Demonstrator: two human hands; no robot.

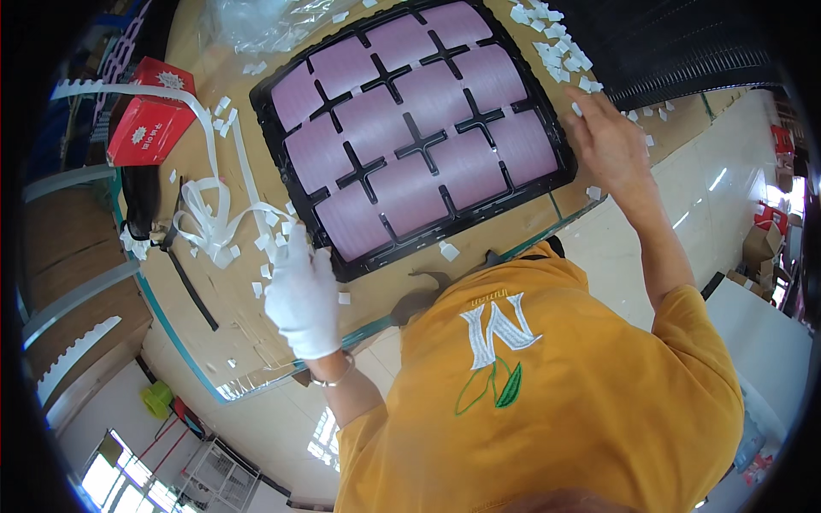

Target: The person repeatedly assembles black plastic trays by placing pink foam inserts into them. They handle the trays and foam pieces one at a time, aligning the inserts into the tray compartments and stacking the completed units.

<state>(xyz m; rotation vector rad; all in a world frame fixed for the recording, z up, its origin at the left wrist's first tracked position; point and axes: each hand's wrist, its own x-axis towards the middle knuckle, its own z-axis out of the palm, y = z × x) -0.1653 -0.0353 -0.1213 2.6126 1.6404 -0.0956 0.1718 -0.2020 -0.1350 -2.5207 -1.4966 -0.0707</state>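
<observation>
A black plastic tray (pixel 562 162) with cross-shaped dividers lies on a cardboard-topped table. Glossy pink-purple rounded pieces (pixel 402 124) fill it in rows. My left hand (pixel 301 299), in a white glove, is at the tray's near left corner, fingers drawn together. A white strip (pixel 224 224), looped on the table, runs up to those fingertips; the grip itself is partly hidden. Beside the tray's right edge is my bare right hand (pixel 611 141), its fingers bent toward a small white piece (pixel 576 109) at the tips.
Small white pieces (pixel 560 51) are scattered at the back right, with more left of the tray. Clear plastic film (pixel 265 26) lies at the back. A red box (pixel 152 115) stands on the left, and a black ribbed sheet (pixel 693 64) at far right. Tiled floor (pixel 684 192) shows beyond the edge.
</observation>
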